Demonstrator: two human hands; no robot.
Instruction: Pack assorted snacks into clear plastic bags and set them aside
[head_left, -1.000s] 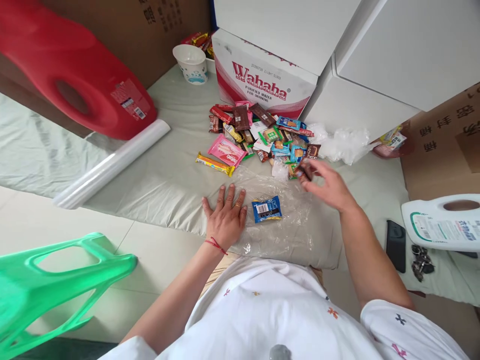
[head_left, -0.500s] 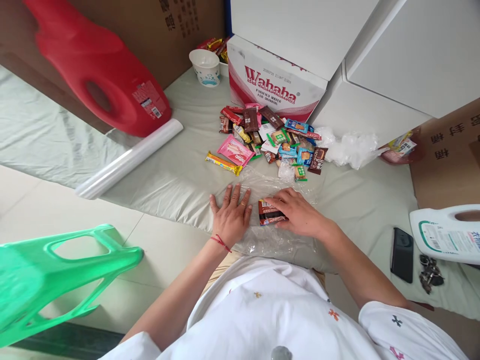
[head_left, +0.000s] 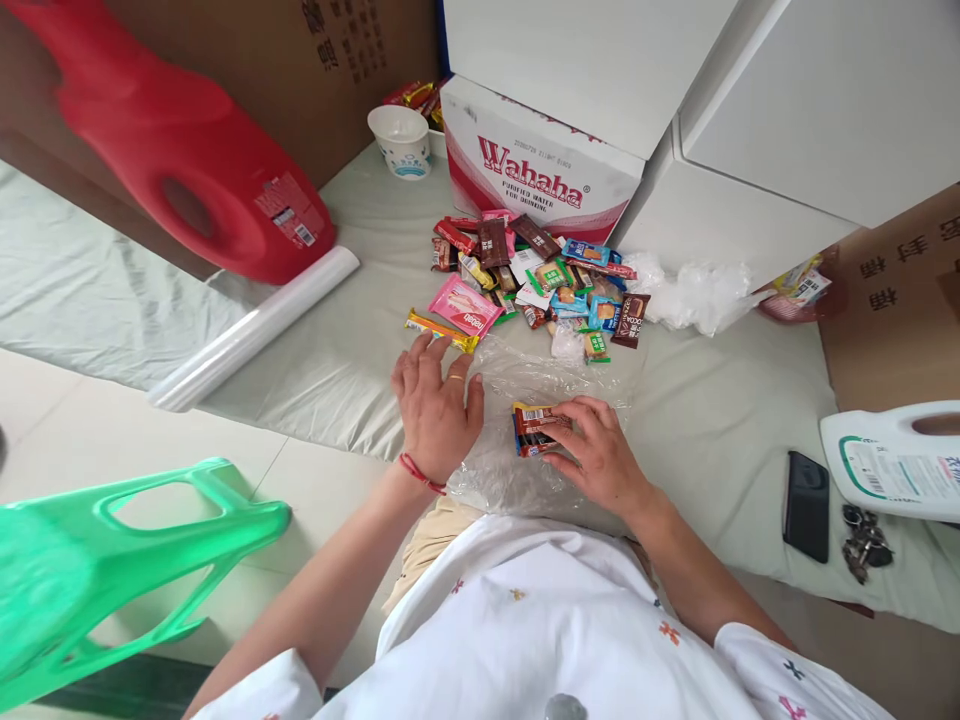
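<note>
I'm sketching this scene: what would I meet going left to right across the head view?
Green stool, left hand, brown packet, right hand, phone, keys.

Wrapped snacks [head_left: 550, 276] lie on a greenish sheet [head_left: 712, 420].

White shirt [head_left: 517, 640], loose and short-sleeved, dotted with small cross-like motifs: an orange one [head_left: 670, 633], a yellowish one [head_left: 517, 595], and on the right sleeve [head_left: 750, 650] a dark one [head_left: 794, 670] and a pink one [head_left: 793, 707]. A rounded grey patch [head_left: 565, 708] sits low in view. Beige trousers [head_left: 427, 550], creased. The left hand [head_left: 439, 405] has a thin gold-coloured ring [head_left: 456, 377]; its wrist, a red cord bracelet [head_left: 421, 474].
</note>
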